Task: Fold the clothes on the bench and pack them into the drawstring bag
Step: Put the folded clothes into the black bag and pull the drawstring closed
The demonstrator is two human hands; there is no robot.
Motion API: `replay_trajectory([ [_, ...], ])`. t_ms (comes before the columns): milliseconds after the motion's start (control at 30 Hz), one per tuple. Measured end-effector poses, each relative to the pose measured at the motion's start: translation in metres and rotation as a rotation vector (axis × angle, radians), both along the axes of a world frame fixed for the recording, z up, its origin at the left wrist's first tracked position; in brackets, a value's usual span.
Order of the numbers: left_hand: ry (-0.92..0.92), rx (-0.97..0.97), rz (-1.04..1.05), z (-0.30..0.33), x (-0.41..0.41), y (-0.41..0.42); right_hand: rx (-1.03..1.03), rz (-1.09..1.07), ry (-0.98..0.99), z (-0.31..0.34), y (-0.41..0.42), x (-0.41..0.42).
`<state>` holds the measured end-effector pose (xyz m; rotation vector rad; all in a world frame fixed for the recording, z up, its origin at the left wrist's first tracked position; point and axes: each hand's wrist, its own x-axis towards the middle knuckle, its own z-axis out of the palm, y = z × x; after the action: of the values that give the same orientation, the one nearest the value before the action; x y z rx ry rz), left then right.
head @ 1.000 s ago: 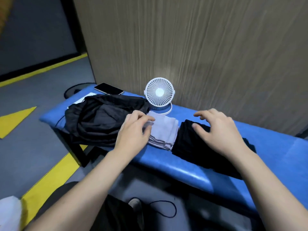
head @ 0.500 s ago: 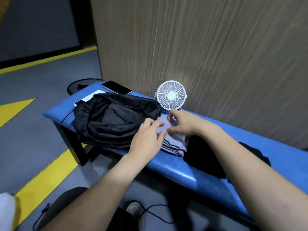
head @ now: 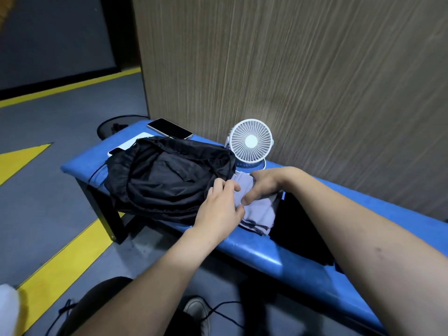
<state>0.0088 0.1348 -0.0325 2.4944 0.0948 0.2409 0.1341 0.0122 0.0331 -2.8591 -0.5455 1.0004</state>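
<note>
A black drawstring bag (head: 167, 180) lies crumpled on the left end of the blue bench (head: 254, 253). Just right of it sits a folded lilac garment (head: 260, 212) with dark trim. My left hand (head: 219, 209) pinches its left edge, and my right hand (head: 265, 185) grips its far top edge, fingers curled onto the cloth. A folded black garment (head: 298, 226) lies to the right of the lilac one, partly hidden under my right forearm.
A small white desk fan (head: 251, 141) stands against the wooden wall behind the garments. A phone (head: 169, 128) and a white flat device (head: 128, 147) lie at the bench's far left end. A cable (head: 218, 309) trails on the grey floor beside my shoe.
My right hand left the black garment and came over to the lilac one. Both hands now hold the lilac garment near the bag. The view has shifted left.
</note>
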Motion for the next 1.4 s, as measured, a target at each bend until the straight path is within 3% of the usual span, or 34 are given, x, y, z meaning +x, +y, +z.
replay_trajectory([
  [400, -0.041, -0.221, 0.026, 0.006, -0.002, -0.005, 0.382, -0.244, 0.210, 0.011, -0.021, -0.009],
  [700, -0.274, -0.523, 0.041, 0.023, -0.001, -0.012, 0.616, -0.247, 0.260, 0.047, -0.035, -0.010],
  [833, -0.273, -0.661, 0.085, 0.027, 0.003, -0.016, 0.728, -0.241, 0.258, 0.058, -0.043, -0.010],
  [933, -0.187, -0.828, 0.134, 0.030, 0.009, -0.018, 0.829, -0.260, 0.220, 0.062, -0.046, -0.015],
  [1100, -0.035, -1.397, -0.004, 0.038, 0.010, -0.020, 0.978, -0.293, 0.130, 0.056, -0.047, -0.021],
  [1267, -0.161, -1.355, 0.009, 0.048, 0.010, 0.000, 1.062, -0.375, 0.016, 0.050, -0.035, -0.028],
  [1400, -0.205, -1.195, 0.066, 0.055, 0.003, 0.029, 1.147, -0.415, -0.102, 0.041, -0.010, -0.034],
])
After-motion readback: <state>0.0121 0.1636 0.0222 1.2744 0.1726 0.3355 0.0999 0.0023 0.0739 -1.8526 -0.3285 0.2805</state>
